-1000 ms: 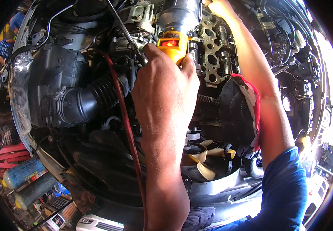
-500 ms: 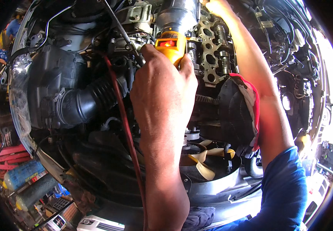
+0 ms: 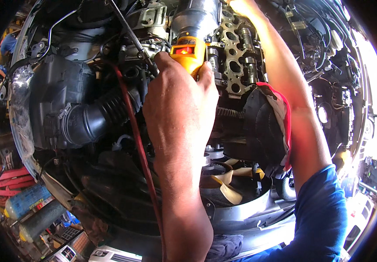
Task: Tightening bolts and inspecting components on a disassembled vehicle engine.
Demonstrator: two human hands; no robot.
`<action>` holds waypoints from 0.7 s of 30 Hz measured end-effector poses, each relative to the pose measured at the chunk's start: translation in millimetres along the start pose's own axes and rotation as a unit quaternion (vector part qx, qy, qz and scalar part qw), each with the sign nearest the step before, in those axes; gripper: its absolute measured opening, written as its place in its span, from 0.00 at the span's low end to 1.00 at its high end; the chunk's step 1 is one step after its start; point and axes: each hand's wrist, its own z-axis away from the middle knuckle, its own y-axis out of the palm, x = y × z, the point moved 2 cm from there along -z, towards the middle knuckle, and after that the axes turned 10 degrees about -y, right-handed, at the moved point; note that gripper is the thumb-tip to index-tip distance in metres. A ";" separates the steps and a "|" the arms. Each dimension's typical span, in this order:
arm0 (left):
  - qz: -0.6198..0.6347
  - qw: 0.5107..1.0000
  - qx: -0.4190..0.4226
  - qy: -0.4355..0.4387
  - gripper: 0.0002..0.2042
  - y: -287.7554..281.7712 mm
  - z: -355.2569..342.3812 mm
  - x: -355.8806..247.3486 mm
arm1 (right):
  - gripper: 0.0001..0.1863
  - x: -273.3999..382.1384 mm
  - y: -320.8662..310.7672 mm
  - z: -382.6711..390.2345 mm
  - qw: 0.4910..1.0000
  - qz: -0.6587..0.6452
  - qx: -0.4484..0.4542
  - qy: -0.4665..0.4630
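Engine bay (image 3: 249,227) is filling my remote view; toward its far edge, left hand (image 3: 179,100) is gripping a yellow-handled tool (image 3: 191,41), long axis running away from those fingers; right hand (image 3: 243,8) is sitting rightward, fingers unclear.

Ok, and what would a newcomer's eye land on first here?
Probably the bright yellow-handled device at the top middle, held in the left hand. Just right of it, a metal plate shows a row of holes. Lower down, cream-coloured fan blades stand out right of the left forearm, with a red hose on its other side.
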 end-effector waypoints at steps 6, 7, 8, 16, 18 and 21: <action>-0.037 0.999 -0.009 0.039 0.21 -1.4 0.6 -1.6 | 0.16 -4.0 3.6 0.6 1.000 -0.005 -0.015 0.023; -0.037 0.999 -0.007 0.037 0.21 -1.3 0.2 -2.0 | 0.16 -3.1 3.0 1.0 1.000 -0.004 -0.015 0.023; -0.037 0.999 -0.006 0.038 0.21 -1.4 0.3 -2.6 | 0.16 -1.6 2.9 1.2 1.000 -0.003 -0.010 0.010; -0.037 0.999 0.006 0.023 0.21 -1.1 1.7 -5.3 | 0.18 -5.3 4.9 -0.6 0.999 -0.018 -0.019 0.039; -0.034 0.999 0.004 0.026 0.21 -0.7 2.9 -6.1 | 0.17 -1.5 5.7 -1.7 0.994 0.095 -0.003 -0.058; -0.033 0.999 0.003 0.031 0.21 -0.7 3.7 -7.0 | 0.16 -7.2 3.7 4.2 0.998 -0.024 -0.025 0.047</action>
